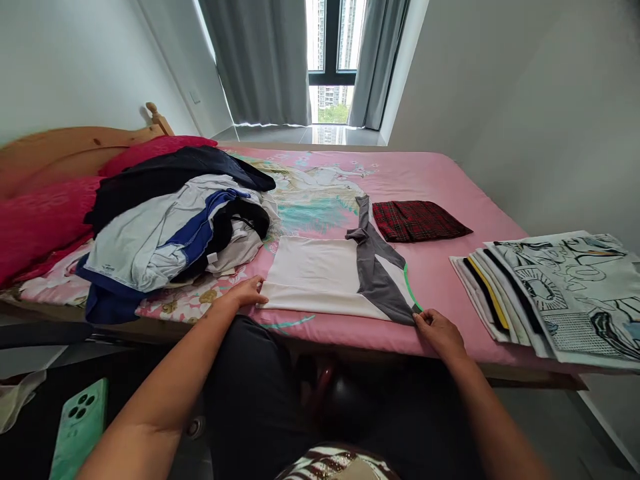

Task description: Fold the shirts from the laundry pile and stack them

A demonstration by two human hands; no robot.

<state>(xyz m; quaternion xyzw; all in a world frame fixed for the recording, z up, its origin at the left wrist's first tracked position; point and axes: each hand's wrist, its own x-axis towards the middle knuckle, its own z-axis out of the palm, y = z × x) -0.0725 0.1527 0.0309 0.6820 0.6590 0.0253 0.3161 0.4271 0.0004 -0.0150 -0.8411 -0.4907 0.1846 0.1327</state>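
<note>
A white T-shirt (315,267) with grey shoulders and sleeves and a green-edged neckline lies on the pink bedsheet, its near side folded over lengthwise. My left hand (249,293) pinches the shirt's near left corner at the hem. At the other end, my right hand (440,333) has the near corner by the collar between thumb and fingers. The grey sleeve on the far side points away from me. Just beyond the collar rests a folded red plaid cloth (417,220).
Rumpled clothes (150,233) are heaped on the left of the bed (480,193) near red pillows (45,227). A stack of folded garments (565,293) sits at the right edge. At lower left lies a green phone (80,427). A curtained window (333,73) is beyond the bed.
</note>
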